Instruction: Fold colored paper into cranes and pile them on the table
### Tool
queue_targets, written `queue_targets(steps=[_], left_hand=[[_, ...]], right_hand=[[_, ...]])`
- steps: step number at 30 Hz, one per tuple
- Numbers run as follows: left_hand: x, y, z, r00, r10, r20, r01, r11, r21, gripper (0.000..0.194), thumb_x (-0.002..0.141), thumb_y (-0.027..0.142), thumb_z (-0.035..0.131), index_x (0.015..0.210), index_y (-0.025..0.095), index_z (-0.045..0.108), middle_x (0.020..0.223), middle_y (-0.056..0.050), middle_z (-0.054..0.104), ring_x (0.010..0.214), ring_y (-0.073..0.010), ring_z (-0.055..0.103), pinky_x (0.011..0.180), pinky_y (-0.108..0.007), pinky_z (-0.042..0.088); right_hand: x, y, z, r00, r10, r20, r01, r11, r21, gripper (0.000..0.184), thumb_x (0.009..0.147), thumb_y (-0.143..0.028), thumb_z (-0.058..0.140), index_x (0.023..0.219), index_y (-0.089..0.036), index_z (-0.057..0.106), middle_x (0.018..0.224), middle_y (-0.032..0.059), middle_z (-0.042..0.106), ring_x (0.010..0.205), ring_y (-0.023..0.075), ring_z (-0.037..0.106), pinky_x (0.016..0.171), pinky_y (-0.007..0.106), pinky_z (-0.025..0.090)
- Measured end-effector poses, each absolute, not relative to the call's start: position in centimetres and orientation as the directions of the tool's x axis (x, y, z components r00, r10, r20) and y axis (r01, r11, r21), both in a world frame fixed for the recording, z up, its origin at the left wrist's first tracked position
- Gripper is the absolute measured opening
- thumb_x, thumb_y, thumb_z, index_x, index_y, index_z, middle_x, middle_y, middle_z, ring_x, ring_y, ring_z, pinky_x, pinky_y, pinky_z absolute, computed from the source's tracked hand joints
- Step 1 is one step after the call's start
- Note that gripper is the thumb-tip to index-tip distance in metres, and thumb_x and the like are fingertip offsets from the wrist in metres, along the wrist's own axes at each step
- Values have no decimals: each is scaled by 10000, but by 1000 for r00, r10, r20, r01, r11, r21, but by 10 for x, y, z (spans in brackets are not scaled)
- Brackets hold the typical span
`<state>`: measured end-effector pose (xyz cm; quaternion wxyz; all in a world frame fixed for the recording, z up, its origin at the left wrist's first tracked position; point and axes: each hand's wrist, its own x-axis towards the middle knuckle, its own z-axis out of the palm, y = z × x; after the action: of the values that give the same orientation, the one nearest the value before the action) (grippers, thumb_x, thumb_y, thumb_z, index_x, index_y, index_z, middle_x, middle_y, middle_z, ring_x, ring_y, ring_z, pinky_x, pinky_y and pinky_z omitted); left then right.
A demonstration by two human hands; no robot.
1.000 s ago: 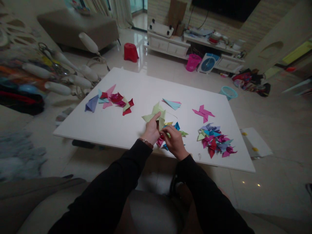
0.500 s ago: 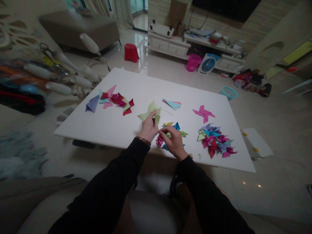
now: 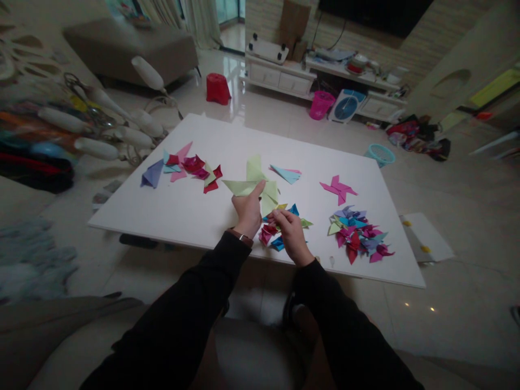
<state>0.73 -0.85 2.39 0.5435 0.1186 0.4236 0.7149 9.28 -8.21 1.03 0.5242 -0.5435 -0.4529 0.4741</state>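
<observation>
My left hand (image 3: 247, 211) is closed on a light green folded-paper pinwheel (image 3: 257, 172), thumb on its near face. The pinwheel is held up over the white table (image 3: 227, 141) with its points spread. My right hand (image 3: 289, 230) is just right of and below it, thumb and fingertips pinched together. Whatever sits in that pinch is too small to make out. Beneath the right hand lies a small pile of folded paper pieces (image 3: 278, 242) in blue, yellow, green and pink, partly hidden by the fingers.
A pink paper pinwheel (image 3: 339, 188) lies flat at right, above a larger heap of folded pieces (image 3: 359, 233). Blue and pink folded strips (image 3: 287, 173) rest near the middle. More folded paper (image 3: 194, 164) lies at left. A white lamp (image 3: 146, 73) stands beyond the left edge.
My left hand has turned the green pinwheel, so its points now show spread more openly. The right hand has shifted slightly right, still pinched. A thin dark line beside the pinwheel is mostly out of sight.
</observation>
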Motion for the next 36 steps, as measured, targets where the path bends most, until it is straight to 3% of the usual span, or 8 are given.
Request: queue_targets(steps=[6, 14, 27, 32, 36], left_hand=[[10, -10, 17, -386, 880, -277, -637, -37, 770, 453, 547, 230, 951, 908, 136, 695, 919, -69, 761, 859, -205, 735, 760, -307, 588], [18, -17, 16, -346, 874, -342, -693, 8, 721, 336, 562, 144, 912, 828, 120, 708, 859, -66, 758, 835, -214, 737, 754, -316, 593], [20, -25, 24, -286, 837, -466, -699, 150, 699, 315, 558, 151, 912, 772, 108, 685, 775, -52, 728, 716, -183, 701, 691, -302, 563], [20, -23, 17, -304, 863, -403, -703, 83, 707, 312, 548, 143, 899, 769, 121, 679, 825, -68, 738, 792, -191, 712, 725, -294, 567], [20, -22, 13, -300, 874, -382, -705, 67, 706, 310, 541, 148, 899, 759, 113, 681, 852, -80, 744, 776, -193, 708, 723, -307, 571]], right_hand=[[86, -86, 11, 119, 991, -62, -14, -60, -998, 401, 721, -522, 813, 624, -196, 601, 571, -22, 587, 539, 132, 540, 549, 267, 449], [88, -89, 16, 231, 939, 254, 275, 188, -943, 163, 807, -327, 736, 702, -206, 704, 701, 17, 693, 673, 167, 615, 668, 304, 499], [90, -94, 12, 165, 862, 480, 460, 363, -810, 41, 882, -262, 698, 894, -224, 710, 804, 24, 738, 724, 180, 688, 724, 323, 564], [95, -94, 12, 83, 850, 520, 529, 405, -746, 274, 938, -248, 630, 1205, -259, 687, 961, 52, 767, 826, 196, 722, 808, 351, 585], [100, -92, 12, 7, 822, 570, 540, 476, -694, 236, 962, -234, 608, 1168, -254, 720, 989, 73, 765, 873, 206, 719, 820, 358, 577]])
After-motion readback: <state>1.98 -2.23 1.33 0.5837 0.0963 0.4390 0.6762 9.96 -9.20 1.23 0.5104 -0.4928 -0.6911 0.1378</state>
